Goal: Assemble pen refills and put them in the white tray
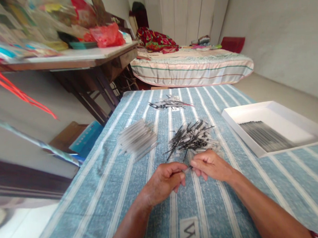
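My left hand (167,182) and my right hand (212,166) meet near the middle of the table, fingers pinched. Between their fingertips is a thin, pale-and-dark stick (188,169), mostly hidden by the fingers; its exact kind does not show. Just beyond them lies a loose, tangled heap of thin black and clear sticks (193,136). To the left of the heap, pale sticks (137,138) are laid side by side in a blurred stack. Farther back rests a smaller bunch of thin sticks (168,103), one with a red part.
A white shallow box (292,120) at the right holds a row of dark sticks (265,135). A blue striped cloth (142,192) covers the table. At the left stands a desk (111,53) with bags, a red cord (18,89) hanging off it. A bed (193,66) is behind.
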Tool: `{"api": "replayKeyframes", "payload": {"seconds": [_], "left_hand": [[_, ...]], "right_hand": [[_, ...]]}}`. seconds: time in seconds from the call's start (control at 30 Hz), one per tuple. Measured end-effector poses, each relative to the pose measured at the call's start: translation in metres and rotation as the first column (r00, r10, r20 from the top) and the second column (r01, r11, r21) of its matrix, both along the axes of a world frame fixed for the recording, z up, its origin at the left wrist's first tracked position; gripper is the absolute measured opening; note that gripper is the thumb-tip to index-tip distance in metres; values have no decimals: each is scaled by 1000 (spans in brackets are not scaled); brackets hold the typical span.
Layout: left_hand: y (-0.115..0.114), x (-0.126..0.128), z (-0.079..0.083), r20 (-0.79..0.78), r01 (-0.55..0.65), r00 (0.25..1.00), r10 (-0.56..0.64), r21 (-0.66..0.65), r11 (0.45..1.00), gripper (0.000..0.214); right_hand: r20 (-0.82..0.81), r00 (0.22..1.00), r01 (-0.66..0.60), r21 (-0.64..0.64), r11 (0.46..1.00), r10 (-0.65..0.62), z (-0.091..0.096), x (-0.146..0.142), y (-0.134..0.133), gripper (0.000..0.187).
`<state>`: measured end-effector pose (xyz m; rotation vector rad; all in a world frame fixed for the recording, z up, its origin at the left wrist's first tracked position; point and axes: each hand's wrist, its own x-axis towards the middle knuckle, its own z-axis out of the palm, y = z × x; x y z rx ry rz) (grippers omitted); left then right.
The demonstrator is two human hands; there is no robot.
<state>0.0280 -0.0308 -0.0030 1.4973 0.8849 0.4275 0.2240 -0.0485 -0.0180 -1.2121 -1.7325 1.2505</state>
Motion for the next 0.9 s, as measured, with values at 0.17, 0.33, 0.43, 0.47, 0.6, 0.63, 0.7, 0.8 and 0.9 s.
{"api": "replayKeyframes", "payload": {"seconds": [0.17, 0.33, 0.43, 0.47, 0.6, 0.63, 0.7, 0.8, 0.9], "left_hand": [[-1, 1, 1, -17, 4, 1000, -4, 10, 1000, 18], [-1, 1, 1, -8, -2, 1000, 2, 8, 1000, 19], [-1, 1, -1, -15, 19, 1000, -19, 15, 1000, 18], [-1, 1, -1, -14, 17, 1000, -17, 18, 1000, 19], [-2, 1, -3, 0, 4, 1000, -4, 28, 1000, 19], [-1, 1, -3, 0, 11, 1000, -11, 32, 999, 19], [-1, 1, -4, -7, 22, 1000, -22, 48, 999, 18], [-1, 3, -5, -2, -2, 1000, 2, 64, 998, 18], [-1, 4, -6, 13, -36, 999, 35, 51, 998, 17]], "right_hand": [[-33, 999, 2, -29, 1000, -3, 2, -2, -1, 24], [-34, 999, 7, -54, 999, -9, 2, -2, -1, 26], [-38, 999, 1, -78, 997, -5, 1, -2, -1, 26], [-13, 1000, 7, -79, 997, -9, 1, -2, -1, 31], [1, 1000, 27, -68, 997, -27, 2, -3, -1, 30], [-5, 1000, 27, -71, 997, -27, 2, -3, -1, 27], [7, 1000, 25, -82, 996, -24, 2, -3, -1, 28], [21, 1000, 18, -104, 994, -16, 2, -3, -1, 37], [-18, 1000, 16, -124, 992, -18, 1, -4, -1, 27]]}}
